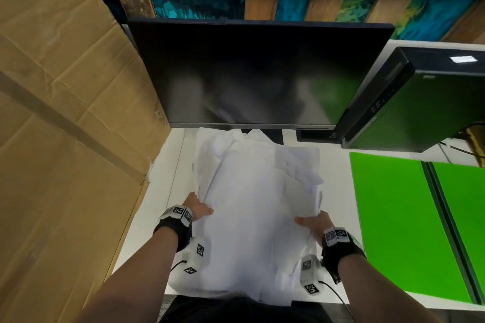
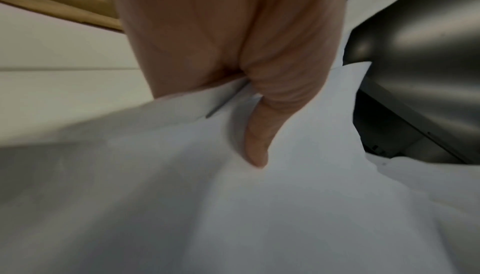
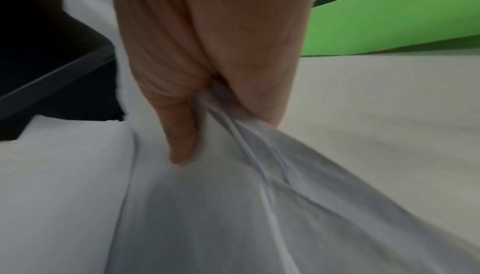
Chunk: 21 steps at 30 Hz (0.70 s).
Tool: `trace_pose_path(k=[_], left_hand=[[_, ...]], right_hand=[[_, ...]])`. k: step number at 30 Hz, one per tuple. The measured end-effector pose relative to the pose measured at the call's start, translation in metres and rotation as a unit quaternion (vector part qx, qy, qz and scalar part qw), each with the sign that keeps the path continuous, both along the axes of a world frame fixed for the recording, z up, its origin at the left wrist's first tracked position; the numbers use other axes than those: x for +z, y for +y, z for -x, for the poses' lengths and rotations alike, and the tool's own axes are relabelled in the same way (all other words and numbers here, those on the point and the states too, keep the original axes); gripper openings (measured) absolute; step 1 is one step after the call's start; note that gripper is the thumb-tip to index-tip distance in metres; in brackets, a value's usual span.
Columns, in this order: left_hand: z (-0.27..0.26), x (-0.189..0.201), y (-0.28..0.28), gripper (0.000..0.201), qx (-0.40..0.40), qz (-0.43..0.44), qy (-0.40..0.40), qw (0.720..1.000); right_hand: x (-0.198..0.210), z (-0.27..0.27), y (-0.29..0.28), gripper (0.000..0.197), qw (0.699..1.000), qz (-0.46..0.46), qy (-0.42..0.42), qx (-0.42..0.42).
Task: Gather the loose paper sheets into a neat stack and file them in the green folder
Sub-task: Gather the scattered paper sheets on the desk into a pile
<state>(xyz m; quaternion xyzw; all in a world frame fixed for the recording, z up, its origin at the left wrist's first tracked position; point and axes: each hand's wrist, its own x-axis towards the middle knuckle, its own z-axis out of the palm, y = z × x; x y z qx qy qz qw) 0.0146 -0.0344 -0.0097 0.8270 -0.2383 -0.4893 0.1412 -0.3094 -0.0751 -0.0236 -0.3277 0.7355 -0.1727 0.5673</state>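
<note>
The sheets (image 1: 252,191) lie in a loose, uneven pile on the white desk (image 1: 168,165), before a dark monitor (image 1: 257,71). The left hand (image 1: 196,207) pinches their left edge, the right hand (image 1: 313,223) their right edge. The open green folder (image 1: 393,217) lies just beside, at the right. Cardboard (image 1: 65,126) stands at the left.

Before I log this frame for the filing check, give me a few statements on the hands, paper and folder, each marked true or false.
1. Both the left hand and right hand grip the pile of white paper sheets. True.
2. The bright green plastic folder lies open, right of the sheets. True.
3. The sheets are already inside the folder. False: they are on the white desk.
4. The black monitor shows a lit document. False: its screen is dark.
</note>
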Motion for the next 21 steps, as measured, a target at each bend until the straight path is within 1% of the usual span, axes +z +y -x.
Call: trace_pose_path(k=[3, 4, 6, 7, 8, 9, 10, 11, 13, 14, 15, 16, 19, 20, 21], left_hand=[[-0.007, -0.002, 0.01, 0.092, 0.013, -0.019, 0.007, 1.0], [-0.011, -0.004, 0.013, 0.095, 0.027, -0.022, 0.02, 0.999], [-0.021, -0.011, 0.019, 0.1, 0.052, -0.016, 0.054, 0.997], [-0.028, -0.021, 0.021, 0.108, 0.058, -0.011, 0.074, 0.995], [-0.038, -0.041, 0.02, 0.117, 0.065, -0.001, 0.101, 0.993], [-0.041, -0.045, 0.021, 0.119, 0.061, 0.008, 0.12, 0.991], [-0.046, -0.054, 0.018, 0.115, 0.062, 0.02, 0.139, 0.988], [-0.043, -0.045, 0.014, 0.108, 0.056, 0.034, 0.15, 0.986], [-0.024, -0.001, 0.01, 0.09, 0.021, 0.055, 0.142, 0.988], [-0.018, 0.009, 0.008, 0.088, 0.001, 0.068, 0.133, 0.989], [-0.017, 0.011, 0.006, 0.089, -0.01, 0.075, 0.126, 0.989], [-0.012, 0.021, 0.007, 0.091, -0.018, 0.082, 0.126, 0.989], [-0.021, 0.027, 0.012, 0.088, -0.008, 0.08, 0.162, 0.983], [-0.025, 0.027, 0.013, 0.09, -0.008, 0.075, 0.176, 0.982], [-0.03, 0.024, 0.016, 0.097, -0.007, 0.069, 0.183, 0.981]], right_hand=[[0.002, 0.007, 0.011, 0.056, 0.997, 0.01, -0.074, -0.031], [0.004, 0.01, 0.014, 0.061, 0.993, 0.014, -0.11, -0.04], [0.01, 0.015, 0.016, 0.08, 0.982, 0.016, -0.183, -0.051], [0.014, 0.016, 0.018, 0.088, 0.975, 0.015, -0.215, -0.052], [0.016, 0.016, 0.018, 0.093, 0.97, 0.013, -0.239, -0.048], [0.018, 0.014, 0.018, 0.096, 0.966, 0.004, -0.253, -0.042], [0.022, 0.01, 0.018, 0.097, 0.966, -0.004, -0.257, -0.03], [0.025, 0.005, 0.017, 0.098, 0.969, -0.013, -0.247, -0.017], [0.028, -0.007, 0.013, 0.097, 0.978, -0.011, -0.209, 0.006], [0.03, -0.012, 0.012, 0.096, 0.981, -0.002, -0.192, 0.012], [0.031, -0.014, 0.011, 0.097, 0.983, 0.013, -0.182, 0.011], [0.032, -0.014, 0.01, 0.098, 0.984, 0.028, -0.178, 0.01], [0.039, -0.005, 0.014, 0.094, 0.98, 0.053, -0.192, -0.013], [0.042, 0.0, 0.015, 0.093, 0.978, 0.057, -0.199, -0.02], [0.043, 0.003, 0.017, 0.094, 0.977, 0.053, -0.207, -0.018]])
